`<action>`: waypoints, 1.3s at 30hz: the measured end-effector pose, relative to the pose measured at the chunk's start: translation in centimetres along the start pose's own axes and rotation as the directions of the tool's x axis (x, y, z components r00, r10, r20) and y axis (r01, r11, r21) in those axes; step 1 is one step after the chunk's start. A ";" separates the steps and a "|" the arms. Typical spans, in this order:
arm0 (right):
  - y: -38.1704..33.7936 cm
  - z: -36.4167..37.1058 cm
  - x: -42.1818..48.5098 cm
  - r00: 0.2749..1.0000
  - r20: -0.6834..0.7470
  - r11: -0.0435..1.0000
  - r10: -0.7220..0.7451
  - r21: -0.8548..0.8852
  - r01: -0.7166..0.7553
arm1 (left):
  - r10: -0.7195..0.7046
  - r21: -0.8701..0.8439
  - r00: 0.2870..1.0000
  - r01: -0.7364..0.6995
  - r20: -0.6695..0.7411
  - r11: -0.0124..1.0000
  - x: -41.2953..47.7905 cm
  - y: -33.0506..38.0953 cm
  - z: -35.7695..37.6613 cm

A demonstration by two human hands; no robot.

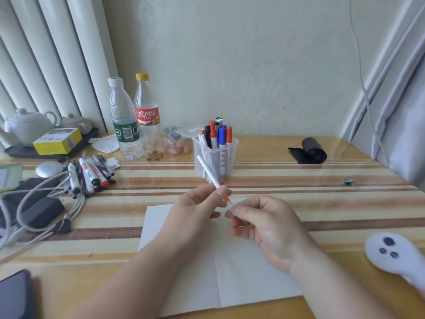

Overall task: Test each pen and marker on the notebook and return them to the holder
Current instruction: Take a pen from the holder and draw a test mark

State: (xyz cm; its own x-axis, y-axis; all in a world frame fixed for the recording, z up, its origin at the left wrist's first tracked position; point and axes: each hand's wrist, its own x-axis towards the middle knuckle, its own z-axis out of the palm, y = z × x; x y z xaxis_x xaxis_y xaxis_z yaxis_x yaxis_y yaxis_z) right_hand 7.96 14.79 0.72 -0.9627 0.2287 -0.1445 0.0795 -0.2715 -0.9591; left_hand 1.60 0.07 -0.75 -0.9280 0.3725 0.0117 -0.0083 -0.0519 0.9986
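Note:
My left hand (195, 210) grips a thin white pen (208, 172) by its lower part, its barrel slanting up to the left in front of the holder. My right hand (264, 224) pinches the pen's clear cap end (231, 204), where an orange band shows. Both hands hover over the open white notebook (241, 284) lying on the table's near middle. Behind them stands the clear plastic holder (230, 155), holding several red, blue, black and white pens and markers. A pile of loose markers (92, 174) lies on the table at the left.
Two plastic bottles (135, 120) stand behind the marker pile, near a tray with teapots (30, 127) and a yellow box. Cables and a charger (41, 212) sprawl at the left. A black roll (312, 150) sits at the back right, a white controller (395, 254) at the right edge, a phone (13, 295) at bottom left.

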 end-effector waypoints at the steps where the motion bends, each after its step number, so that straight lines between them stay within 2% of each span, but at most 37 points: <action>1: 0.2 0.3 -0.2 0.999 0.045 0.998 -0.006 -0.057 0.008 | -0.009 -0.031 1.000 0.010 0.006 0.999 0.0 -0.1 0.1; 3: 0.5 0.4 -0.1 0.994 0.094 0.967 -0.051 -0.243 0.072 | -0.006 -0.077 1.000 0.008 0.020 0.997 0.0 0.0 0.3; 4: 0.6 0.2 0.2 0.990 0.092 0.914 -0.107 -0.383 0.135 | 0.004 -0.066 1.000 -0.003 0.017 0.998 -0.1 0.0 0.4; 6: 0.4 -0.5 0.6 0.964 0.077 0.780 -0.255 -0.572 0.252 | 0.041 0.077 0.999 -0.042 0.007 0.996 -0.3 0.1 0.4; 7: 0.2 -0.9 0.8 0.950 0.066 0.776 -0.306 -0.560 0.289 | 0.064 0.224 0.998 -0.068 0.023 0.972 -0.4 0.1 0.3; 9: -0.1 -1.7 1.2 0.951 0.080 0.857 -0.299 -0.415 0.305 | 0.113 0.489 0.986 -0.159 0.122 0.858 -0.6 0.0 0.1; 10: -0.1 -1.8 1.3 0.954 0.132 0.879 -0.269 -0.371 0.299 | 0.138 0.561 0.974 -0.217 0.181 0.799 -0.6 -0.1 0.1; 12: 0.4 -1.9 1.4 0.951 0.217 0.874 -0.222 -0.387 0.293 | 0.161 0.604 0.952 -0.291 0.261 0.742 -0.7 -0.1 0.0; 14: 0.7 -1.8 1.8 0.960 0.176 0.905 -0.219 -0.330 0.267 | 0.124 0.585 0.959 -0.254 0.253 0.770 -0.6 0.0 -0.2; 17: 0.1 -2.1 2.3 0.978 0.062 0.977 -0.201 -0.054 0.205 | 0.061 0.482 0.981 -0.143 0.183 0.865 -0.3 -0.1 -0.9; 19: -0.1 -2.0 2.3 0.983 0.076 0.985 -0.168 0.041 0.166 | 0.070 0.399 0.978 -0.145 0.197 0.905 -0.4 -0.3 -0.8; 24: 0.4 -1.2 2.0 0.977 0.207 0.995 -0.050 0.098 0.030 | 0.148 0.301 0.959 -0.219 0.244 0.928 -0.6 -0.4 -0.4; 28: 0.1 -0.3 1.5 0.984 0.151 0.990 -0.098 0.116 0.081 | 0.163 0.283 0.957 -0.229 0.240 0.931 -0.5 -0.6 -0.3; 30: -0.5 -0.5 1.9 0.994 0.070 0.978 -0.085 0.195 0.070 | 0.145 0.247 0.973 -0.187 0.178 0.951 -0.3 -0.4 -0.8; 33: -2.3 -2.8 2.9 0.991 -0.122 0.922 -0.061 0.373 0.102 | 0.077 0.026 0.997 -0.076 -0.031 0.997 0.4 0.1 -2.5; 34: -2.6 -3.5 3.2 0.986 -0.151 0.913 -0.064 0.390 0.119 | 0.069 0.070 0.994 -0.063 -0.085 0.996 0.4 0.1 -2.6; 35: -2.6 -3.9 3.3 0.986 -0.154 0.914 -0.064 0.387 0.119 | 0.080 0.223 0.991 -0.056 -0.103 0.973 0.4 -0.1 -2.4; 37: -1.8 -3.8 3.4 0.991 -0.118 0.930 -0.063 0.354 0.101 | 0.105 0.526 0.994 -0.071 -0.034 0.847 0.2 -0.7 -1.4; 39: -1.2 -2.9 3.2 0.995 -0.048 0.937 -0.088 0.334 0.099 | 0.108 0.714 0.991 -0.135 0.084 0.687 0.2 -1.4 -1.0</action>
State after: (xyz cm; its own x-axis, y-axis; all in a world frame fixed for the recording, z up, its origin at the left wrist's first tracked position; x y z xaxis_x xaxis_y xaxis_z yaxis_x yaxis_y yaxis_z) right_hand 5.55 18.53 0.68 -0.9524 0.2965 -0.0712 -0.1071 -0.5440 -0.8322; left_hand 1.02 -0.72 -2.18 -0.8887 0.4415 0.1234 0.3860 0.5755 0.7210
